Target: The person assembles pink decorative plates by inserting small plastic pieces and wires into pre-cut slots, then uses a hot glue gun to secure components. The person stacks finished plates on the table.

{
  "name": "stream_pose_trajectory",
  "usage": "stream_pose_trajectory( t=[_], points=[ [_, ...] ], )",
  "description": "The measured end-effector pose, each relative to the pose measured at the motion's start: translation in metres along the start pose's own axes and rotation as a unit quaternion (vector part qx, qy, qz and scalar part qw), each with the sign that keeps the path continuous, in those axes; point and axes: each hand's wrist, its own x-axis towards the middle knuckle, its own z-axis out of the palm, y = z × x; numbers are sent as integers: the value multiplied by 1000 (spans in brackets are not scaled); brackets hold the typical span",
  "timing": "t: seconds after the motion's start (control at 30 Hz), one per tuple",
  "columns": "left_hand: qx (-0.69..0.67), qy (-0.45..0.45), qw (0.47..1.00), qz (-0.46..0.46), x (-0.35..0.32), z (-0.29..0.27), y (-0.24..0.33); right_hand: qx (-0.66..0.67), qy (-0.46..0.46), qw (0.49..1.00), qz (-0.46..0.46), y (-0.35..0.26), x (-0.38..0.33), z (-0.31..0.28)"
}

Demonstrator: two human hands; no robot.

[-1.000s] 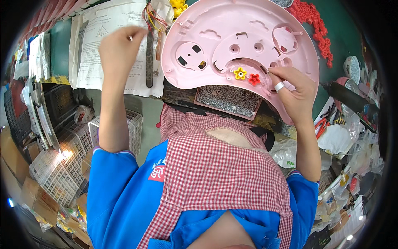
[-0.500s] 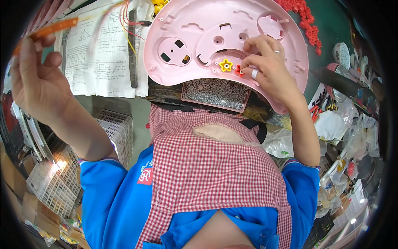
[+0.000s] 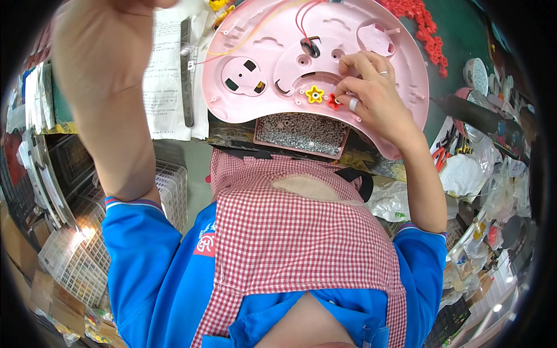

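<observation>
A pink curved plastic shell lies hollow side up in front of me. My right hand is over its right half, thumb and fingertips pinched on a small red star-shaped piece. Beside that piece, a yellow star-shaped piece sits around a post. My left hand is raised at the upper left, close to the camera; the top edge cuts off its fingers, so its grip is hidden. Thin red wires cross the shell to a small black part resting near the middle.
A box of small metal screws stands under the shell's near edge. Printed sheets lie to the left with a dark bar on them. Red plastic pieces are heaped at the far right. A dark-handled tool projects from the right.
My left hand has risen toward the camera, and the orange strip it held has left the view. Wires and the black part now lie over the shell. My right hand stays nearly still.
</observation>
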Motion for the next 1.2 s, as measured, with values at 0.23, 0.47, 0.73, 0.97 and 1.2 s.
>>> stream_pose_trajectory(
  t=[0.23, 0.47, 0.73, 0.97, 1.2],
  points=[
    [-111, -6, 987, -118, -6, -3, -39, 4, 5, 1000, 4, 1, -3, 1],
    [-73, -17, 996, -57, 2, -2, -29, 18, -2, 1000, -8, 0, 1, -2],
    [-27, -60, 986, -155, -6, -5, -35, -29, 154, 988, 11, -10, -15, -15],
    [59, -130, 959, -245, -66, 18, -73, 119, 694, 703, 102, 72, -105, -47],
    [430, -365, 825, -28, -73, 75, -88, 205, 609, 760, 96, 100, -100, -24]
  ],
)
